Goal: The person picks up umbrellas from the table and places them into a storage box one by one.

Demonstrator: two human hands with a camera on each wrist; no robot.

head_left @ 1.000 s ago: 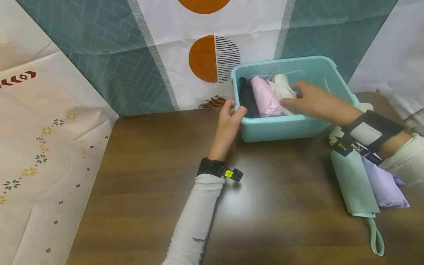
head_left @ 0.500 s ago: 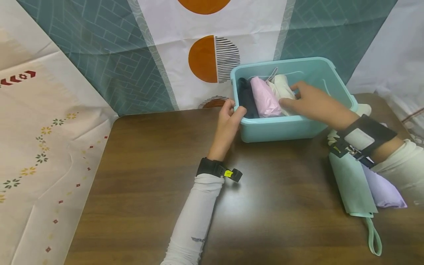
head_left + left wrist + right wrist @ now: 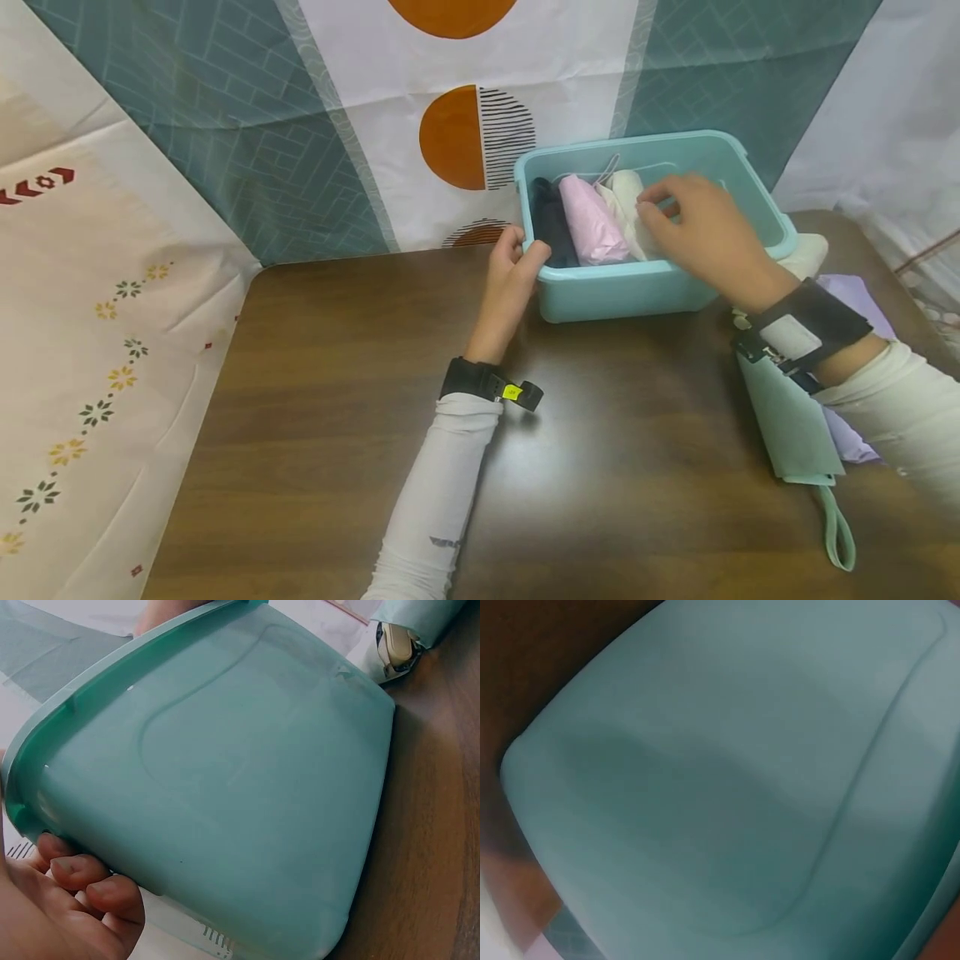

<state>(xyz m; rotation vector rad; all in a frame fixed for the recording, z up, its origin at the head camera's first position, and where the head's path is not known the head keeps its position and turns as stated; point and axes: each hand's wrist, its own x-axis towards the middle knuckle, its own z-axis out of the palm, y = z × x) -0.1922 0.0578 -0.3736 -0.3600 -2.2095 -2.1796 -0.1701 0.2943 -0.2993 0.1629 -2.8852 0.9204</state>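
Note:
A light teal plastic bin (image 3: 622, 287) stands at the table's back right, and its outer wall (image 3: 247, 765) fills much of the left wrist view. At its left end my left hand (image 3: 504, 287) grips the rim, thumb on top and fingers (image 3: 79, 874) curled underneath. Inside lie a black bundle (image 3: 555, 229), a pink rolled bundle (image 3: 591, 218) and a cream rolled bundle (image 3: 628, 200) with a cord loop. My right hand (image 3: 701, 233) hovers over the bin beside the cream bundle, fingers loosely bent with a gap inside them. The right wrist view shows mostly bin wall (image 3: 727, 750).
Right of the bin, a pale green rolled bundle (image 3: 791, 425) with a strap loop (image 3: 838, 529) lies on the wooden table (image 3: 337, 400). A lilac bundle (image 3: 855, 292) and a cream one (image 3: 808, 254) lie beside it, partly under my right arm. Patterned cloth (image 3: 480, 137) hangs behind.
My right hand has drawn up and away from the cream bundle, its fingers coming off it. My left hand keeps its grip on the rim. The head view has shifted slightly.

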